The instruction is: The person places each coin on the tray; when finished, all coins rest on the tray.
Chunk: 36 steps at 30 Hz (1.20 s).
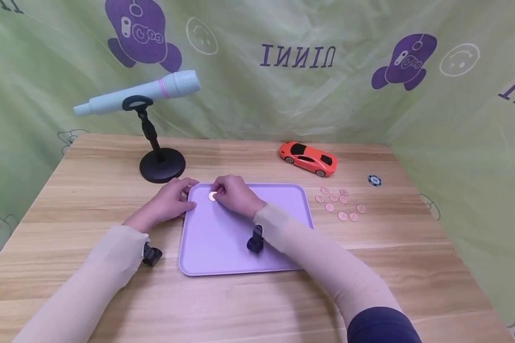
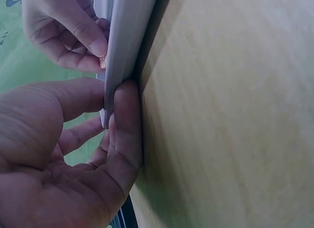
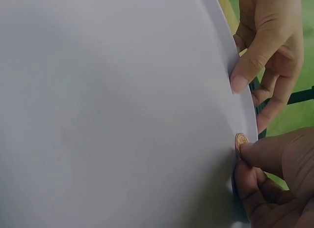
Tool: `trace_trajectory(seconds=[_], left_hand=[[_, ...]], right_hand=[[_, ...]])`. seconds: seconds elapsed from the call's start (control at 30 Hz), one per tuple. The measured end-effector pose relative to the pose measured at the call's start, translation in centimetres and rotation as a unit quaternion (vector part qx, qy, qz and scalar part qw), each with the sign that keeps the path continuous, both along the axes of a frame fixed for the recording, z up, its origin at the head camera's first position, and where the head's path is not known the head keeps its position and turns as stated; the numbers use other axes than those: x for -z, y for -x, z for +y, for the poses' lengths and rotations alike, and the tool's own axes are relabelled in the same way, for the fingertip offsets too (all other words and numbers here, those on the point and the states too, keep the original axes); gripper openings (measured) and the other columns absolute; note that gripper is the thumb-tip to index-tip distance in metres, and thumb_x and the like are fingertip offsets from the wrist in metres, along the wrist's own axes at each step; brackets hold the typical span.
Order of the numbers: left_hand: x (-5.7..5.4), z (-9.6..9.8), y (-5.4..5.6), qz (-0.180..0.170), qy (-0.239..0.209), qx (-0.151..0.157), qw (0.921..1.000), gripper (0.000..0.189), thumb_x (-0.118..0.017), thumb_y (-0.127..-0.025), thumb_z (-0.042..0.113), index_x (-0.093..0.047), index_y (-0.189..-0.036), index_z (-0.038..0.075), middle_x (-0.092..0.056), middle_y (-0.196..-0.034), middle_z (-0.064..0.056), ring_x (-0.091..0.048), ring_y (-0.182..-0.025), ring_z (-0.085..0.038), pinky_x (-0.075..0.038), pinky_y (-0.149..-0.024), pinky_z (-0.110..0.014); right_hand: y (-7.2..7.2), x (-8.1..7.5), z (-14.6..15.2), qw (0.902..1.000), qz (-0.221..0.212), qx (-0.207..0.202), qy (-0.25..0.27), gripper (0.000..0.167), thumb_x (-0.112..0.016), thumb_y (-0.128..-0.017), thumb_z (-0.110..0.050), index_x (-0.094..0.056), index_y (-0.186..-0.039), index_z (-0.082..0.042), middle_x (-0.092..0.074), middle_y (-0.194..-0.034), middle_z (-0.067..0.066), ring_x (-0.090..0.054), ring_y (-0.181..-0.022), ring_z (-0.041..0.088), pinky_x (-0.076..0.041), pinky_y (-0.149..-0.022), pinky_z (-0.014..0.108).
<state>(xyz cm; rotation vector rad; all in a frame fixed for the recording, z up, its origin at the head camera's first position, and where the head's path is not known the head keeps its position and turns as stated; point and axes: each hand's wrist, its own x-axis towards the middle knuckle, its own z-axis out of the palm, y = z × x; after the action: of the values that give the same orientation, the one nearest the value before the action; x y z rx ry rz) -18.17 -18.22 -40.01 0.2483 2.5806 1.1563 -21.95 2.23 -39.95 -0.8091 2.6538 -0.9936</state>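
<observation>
Thumb and fingers of a person's right hand (image 1: pixel 237 194) pinch a copper-colored coin (image 1: pixel 211 196) at the far-left corner of a lilac tray (image 1: pixel 223 243); whether it touches the surface cannot be told. The coin, round and without a long axis, lies just left of the right fingertips, between both hands. The left hand (image 1: pixel 169 200), farther from it, grips the tray's left rim, thumb on top. More coins (image 1: pixel 329 207) lie scattered right of the tray.
</observation>
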Motion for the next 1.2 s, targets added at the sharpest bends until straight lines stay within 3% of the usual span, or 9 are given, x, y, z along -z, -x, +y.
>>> trace_trajectory(seconds=[0.77,1.0,1.2], left_hand=[[-0.2,0.1,-0.2,0.012,0.003,0.000,0.9999,0.055,-0.064,-0.092,0.002,-0.044,-0.142,-0.004,-0.043,-0.121,-0.028,-0.068,-0.086,-0.024,-0.059,-0.062,-0.029],[-0.1,0.1,-0.3,0.011,0.008,-0.003,0.9999,0.055,-0.065,-0.092,0.003,-0.045,-0.142,-0.004,-0.043,-0.122,-0.028,-0.067,-0.087,-0.025,-0.059,-0.061,-0.029],[-0.1,0.2,-0.2,0.010,0.008,-0.004,0.9999,0.055,-0.065,-0.093,0.003,-0.045,-0.143,-0.003,-0.043,-0.123,-0.027,-0.066,-0.088,-0.025,-0.059,-0.062,-0.029]], right_hand=[[0.0,0.2,0.6,0.9998,-0.014,-0.009,0.014,0.012,-0.066,-0.094,-0.006,-0.072,-0.103,-0.003,-0.074,-0.099,0.010,-0.068,-0.091,0.016,-0.052,-0.081,0.017],[-0.6,-0.6,2.8,0.9992,-0.018,-0.027,0.021,0.014,-0.065,-0.095,-0.007,-0.071,-0.107,-0.003,-0.072,-0.100,0.008,-0.065,-0.092,0.015,-0.053,-0.084,0.021],[-1.2,-2.0,6.2,0.9996,-0.009,-0.009,0.025,0.018,-0.064,-0.095,-0.006,-0.071,-0.111,-0.003,-0.072,-0.104,0.008,-0.066,-0.096,0.017,-0.055,-0.090,0.028]])
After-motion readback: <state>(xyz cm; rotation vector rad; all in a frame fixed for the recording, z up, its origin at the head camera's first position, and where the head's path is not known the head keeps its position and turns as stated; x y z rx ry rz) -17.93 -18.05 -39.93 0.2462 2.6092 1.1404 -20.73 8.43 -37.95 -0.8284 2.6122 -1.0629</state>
